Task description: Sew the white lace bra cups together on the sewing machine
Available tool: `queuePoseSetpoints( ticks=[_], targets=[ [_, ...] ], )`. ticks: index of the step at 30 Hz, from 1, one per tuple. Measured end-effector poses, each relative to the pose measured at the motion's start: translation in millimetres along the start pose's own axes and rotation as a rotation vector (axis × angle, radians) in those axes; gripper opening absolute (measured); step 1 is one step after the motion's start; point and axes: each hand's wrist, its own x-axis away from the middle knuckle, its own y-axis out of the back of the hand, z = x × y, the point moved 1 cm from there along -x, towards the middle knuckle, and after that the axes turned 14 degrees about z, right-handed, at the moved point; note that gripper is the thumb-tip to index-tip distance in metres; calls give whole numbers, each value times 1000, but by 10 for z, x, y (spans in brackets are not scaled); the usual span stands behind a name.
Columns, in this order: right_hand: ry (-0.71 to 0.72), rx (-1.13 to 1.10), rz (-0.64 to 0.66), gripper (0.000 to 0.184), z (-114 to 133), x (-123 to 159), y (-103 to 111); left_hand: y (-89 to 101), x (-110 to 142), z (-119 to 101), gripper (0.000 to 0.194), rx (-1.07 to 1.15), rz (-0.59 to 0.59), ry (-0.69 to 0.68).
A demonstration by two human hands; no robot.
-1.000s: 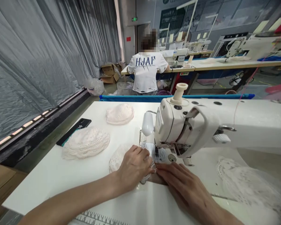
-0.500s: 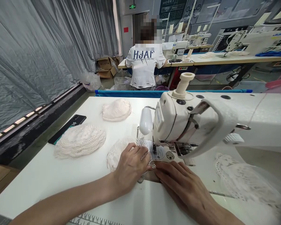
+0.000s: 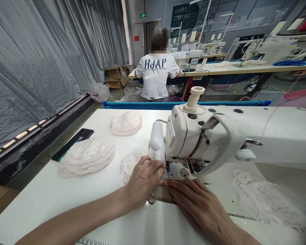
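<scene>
The lace piece (image 3: pixel 142 161) lies on the tabletop (image 3: pixel 53 194) at the sewing machine (image 3: pixel 206 136) needle; my left hand (image 3: pixel 145 180) presses it flat, right hand (image 3: pixel 196 204) alongside (neither grip closed, fingers outstretched)

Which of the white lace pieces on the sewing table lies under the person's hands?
The white lace piece at the needle, pressed by the left hand beside the right hand; the scalloped lace stack and far lace piece lie untouched.
</scene>
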Motion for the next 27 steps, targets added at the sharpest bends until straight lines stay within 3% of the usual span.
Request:
queuePoseSetpoints(
  ticks=[8, 14, 21, 27],
  targets=[
    [-47, 70, 8, 37, -36, -22, -35, 81, -129, 101, 26, 48, 5, -56],
    [-83, 68, 21, 38, -42, 1, -63, 66, -128, 104, 24, 49, 21, -61],
    [-64, 62, 1, 33, 8, 23, -55, -7, 10, -50, 20, -2, -144, -96],
    [-99, 19, -32, 29, 76, -25, -14, -16, 41, -85, 19, -44, -170, -131]
  ],
)
